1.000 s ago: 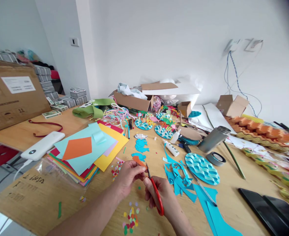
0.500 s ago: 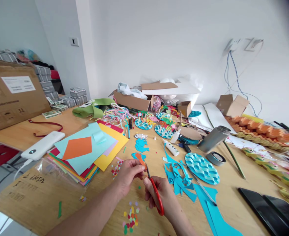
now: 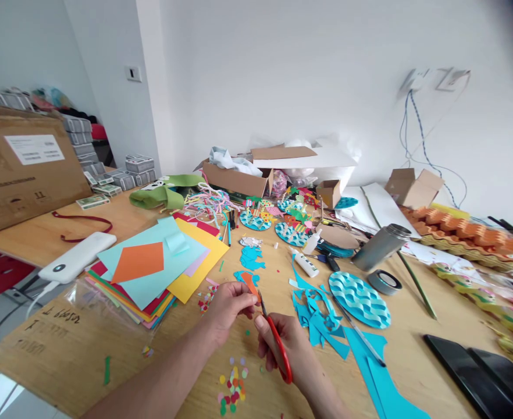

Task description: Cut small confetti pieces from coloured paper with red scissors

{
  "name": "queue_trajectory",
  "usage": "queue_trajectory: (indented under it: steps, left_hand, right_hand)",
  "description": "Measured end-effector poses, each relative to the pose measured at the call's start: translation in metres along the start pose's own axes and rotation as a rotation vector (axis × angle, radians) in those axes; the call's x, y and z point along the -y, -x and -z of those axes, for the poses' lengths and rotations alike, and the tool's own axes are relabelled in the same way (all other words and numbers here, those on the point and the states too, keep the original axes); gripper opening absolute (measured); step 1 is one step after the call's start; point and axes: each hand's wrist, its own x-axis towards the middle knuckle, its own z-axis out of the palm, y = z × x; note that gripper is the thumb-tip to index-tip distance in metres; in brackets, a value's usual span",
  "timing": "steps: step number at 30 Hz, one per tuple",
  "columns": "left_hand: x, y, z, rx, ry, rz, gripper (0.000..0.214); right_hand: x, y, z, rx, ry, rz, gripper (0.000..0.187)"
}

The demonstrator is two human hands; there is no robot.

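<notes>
Between the thumb and fingers of my left hand [image 3: 232, 308] is a small piece of orange paper [image 3: 250, 280], its tip showing above the fingers. My right hand [image 3: 285, 343] grips red-handled scissors [image 3: 281, 347], whose blades point up and away against the orange paper's right side. Just beyond my left hand lie blue paper fish shapes [image 3: 251, 256]. Colourful paper dots [image 3: 232, 387] are scattered on the table in front of my wrists. To the right of the scissors sits a heap of blue paper scraps [image 3: 315, 317].
A stack of coloured paper [image 3: 152, 273] and a white power bank [image 3: 77, 257] lie left. On the right are a wavy blue oval [image 3: 359, 299], a tape roll [image 3: 384, 281], a steel flask [image 3: 381, 247], a pen [image 3: 365, 338] and black tablets [image 3: 470, 372]. A glue bottle [image 3: 305, 265] lies mid-table.
Almost nothing differs. Both hands keep the same hold on the orange paper and the scissors, and the whole view has shifted very slightly.
</notes>
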Motion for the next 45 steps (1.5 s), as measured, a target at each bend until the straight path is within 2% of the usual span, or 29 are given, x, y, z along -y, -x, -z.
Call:
queue_trajectory:
  steps: [9,45]
  left_hand:
    - [-0.0006,0.0012,0.0009,0.063,-0.031,0.024,0.011]
    - [0.0003,-0.0003,0.0016,0.069,-0.041,0.005,0.011]
  right_hand:
    - [0.0001,-0.0017,-0.0005,-0.008,-0.008,-0.005,0.043]
    - [0.0026,0.0004,-0.0001,-0.023,-0.018,-0.020,0.041]
